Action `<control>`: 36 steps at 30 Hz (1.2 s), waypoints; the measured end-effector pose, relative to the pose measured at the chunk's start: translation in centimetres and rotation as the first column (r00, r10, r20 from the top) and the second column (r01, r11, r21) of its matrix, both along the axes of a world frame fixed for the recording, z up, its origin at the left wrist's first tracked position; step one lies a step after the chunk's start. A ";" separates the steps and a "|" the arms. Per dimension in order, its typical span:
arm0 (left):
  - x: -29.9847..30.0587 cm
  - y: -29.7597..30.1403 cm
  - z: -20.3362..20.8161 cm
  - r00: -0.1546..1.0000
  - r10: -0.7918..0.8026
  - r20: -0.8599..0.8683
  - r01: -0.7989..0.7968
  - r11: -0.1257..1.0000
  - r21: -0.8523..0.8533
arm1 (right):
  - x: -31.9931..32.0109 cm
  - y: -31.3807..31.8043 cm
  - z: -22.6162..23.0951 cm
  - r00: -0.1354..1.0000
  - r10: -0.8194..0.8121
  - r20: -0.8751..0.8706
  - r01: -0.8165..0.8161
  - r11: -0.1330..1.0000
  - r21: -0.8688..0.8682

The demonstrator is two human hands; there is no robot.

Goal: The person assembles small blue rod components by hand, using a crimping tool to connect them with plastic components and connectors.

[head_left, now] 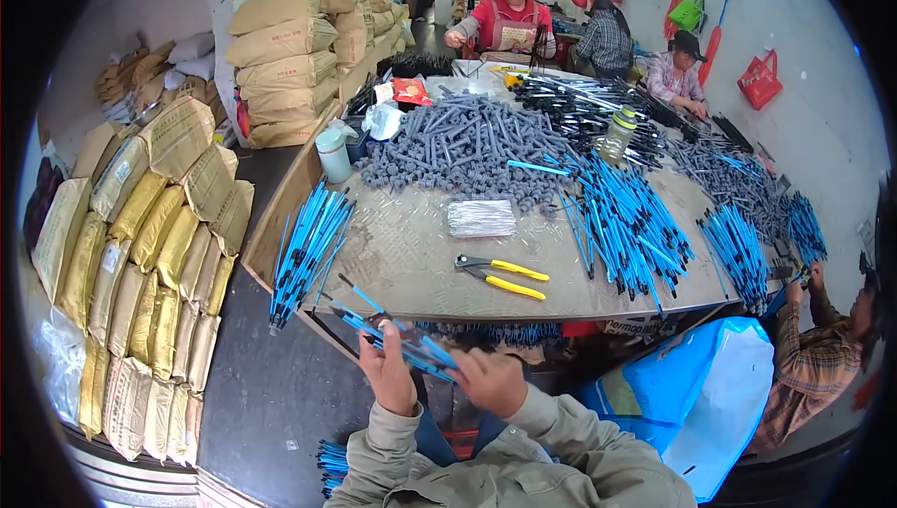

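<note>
From beyond left grip to right grip slant blue rods.

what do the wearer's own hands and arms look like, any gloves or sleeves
No gloves: the left hand and right hand are both bare. The left sleeve and right sleeve are long, loose and creased, in a plain greyish khaki cloth reaching about the wrists. No print shows on them. The right hand is slightly blurred, so fine details can't be told.

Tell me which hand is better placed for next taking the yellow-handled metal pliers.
Probably the right hand: it is nearer the yellow-handled metal pliers. Both it and the left hand seem to hold thin blue sticks.
</note>
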State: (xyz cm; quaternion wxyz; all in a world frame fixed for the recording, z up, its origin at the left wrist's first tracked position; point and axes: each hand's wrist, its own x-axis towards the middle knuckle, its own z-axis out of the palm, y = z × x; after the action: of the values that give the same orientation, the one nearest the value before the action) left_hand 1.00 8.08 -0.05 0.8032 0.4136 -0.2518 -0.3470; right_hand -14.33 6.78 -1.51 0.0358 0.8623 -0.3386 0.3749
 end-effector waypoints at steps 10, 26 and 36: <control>0.2 -0.3 1.0 0.996 0.019 0.086 -0.022 0.999 0.025 | 0.5 1.6 0.3 0.988 -0.003 0.155 -0.009 0.997 0.074; 1.8 2.6 3.1 0.983 -0.180 -0.031 0.180 0.984 0.000 | -19.9 -25.0 4.7 0.537 -0.807 -0.246 0.842 0.532 0.091; 1.5 5.1 4.7 0.787 -0.608 0.106 0.607 0.730 -0.314 | -20.5 -25.0 5.2 0.678 -0.735 -0.012 0.722 0.662 0.200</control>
State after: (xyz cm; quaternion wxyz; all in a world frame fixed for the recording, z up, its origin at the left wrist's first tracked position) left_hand 2.53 13.15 4.63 0.7039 0.1667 -0.4261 -0.5433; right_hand -34.80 -18.25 3.68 0.0895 0.6404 -0.6900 0.3251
